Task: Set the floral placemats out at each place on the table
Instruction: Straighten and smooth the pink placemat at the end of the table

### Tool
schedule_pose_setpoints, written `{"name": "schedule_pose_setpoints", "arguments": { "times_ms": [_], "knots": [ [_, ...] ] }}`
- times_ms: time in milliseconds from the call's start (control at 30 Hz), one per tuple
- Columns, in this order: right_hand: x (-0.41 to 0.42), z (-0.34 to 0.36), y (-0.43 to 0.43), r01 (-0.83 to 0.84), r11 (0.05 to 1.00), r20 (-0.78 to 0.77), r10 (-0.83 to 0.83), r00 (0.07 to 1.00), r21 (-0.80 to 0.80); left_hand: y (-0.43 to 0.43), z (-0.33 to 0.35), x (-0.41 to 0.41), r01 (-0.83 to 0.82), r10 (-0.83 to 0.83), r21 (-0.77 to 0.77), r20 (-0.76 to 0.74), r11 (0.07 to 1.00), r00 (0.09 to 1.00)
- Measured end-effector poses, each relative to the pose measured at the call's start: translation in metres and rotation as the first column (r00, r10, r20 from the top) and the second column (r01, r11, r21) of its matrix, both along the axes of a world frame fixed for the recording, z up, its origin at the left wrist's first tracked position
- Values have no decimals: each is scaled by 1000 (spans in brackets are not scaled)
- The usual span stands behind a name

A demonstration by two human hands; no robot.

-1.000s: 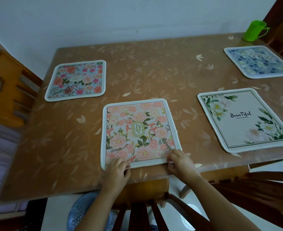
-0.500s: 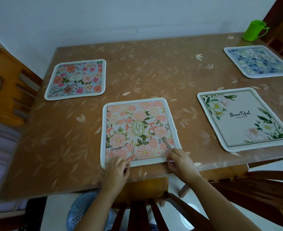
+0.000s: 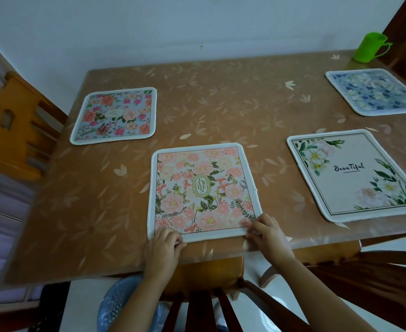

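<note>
Several floral placemats lie flat on the brown leaf-patterned table (image 3: 221, 111). The pink "Garden" placemat (image 3: 203, 190) sits near the front edge. My left hand (image 3: 163, 245) pinches its near left corner and my right hand (image 3: 266, 232) pinches its near right corner. A blue-and-pink rose placemat (image 3: 114, 115) lies at the far left. The white "Beautiful" placemat (image 3: 350, 173) lies to the right, and a blue-and-white placemat (image 3: 376, 92) at the far right.
A green plastic cup (image 3: 368, 47) stands at the table's far right corner. Wooden chairs stand at the left (image 3: 10, 130), in front of me (image 3: 206, 305) and at the right. A blue basket (image 3: 115, 305) sits on the floor below.
Both hands stay on the near corners of the pink placemat; it has hardly shifted. The view has moved very slightly.
</note>
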State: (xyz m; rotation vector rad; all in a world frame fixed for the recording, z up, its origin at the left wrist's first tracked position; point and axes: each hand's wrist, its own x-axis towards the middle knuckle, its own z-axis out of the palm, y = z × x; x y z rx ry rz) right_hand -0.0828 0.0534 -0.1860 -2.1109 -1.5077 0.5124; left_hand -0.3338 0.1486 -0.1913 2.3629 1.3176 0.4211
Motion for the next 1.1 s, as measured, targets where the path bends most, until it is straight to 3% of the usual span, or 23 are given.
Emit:
{"name": "schedule_pose_setpoints", "arguments": {
  "times_ms": [467, 1100],
  "knots": [
    [-3, 4, 1, -98, 995, 115, 99, 988, -11, -2, 1, 3, -34, 34, 3, -14, 999, 999],
    [-1, -1, 6, -119, 993, 157, 121, 980, -25, -3, -1, 5, -71, 70, -24, -11, 997, 997]
  ]
}}
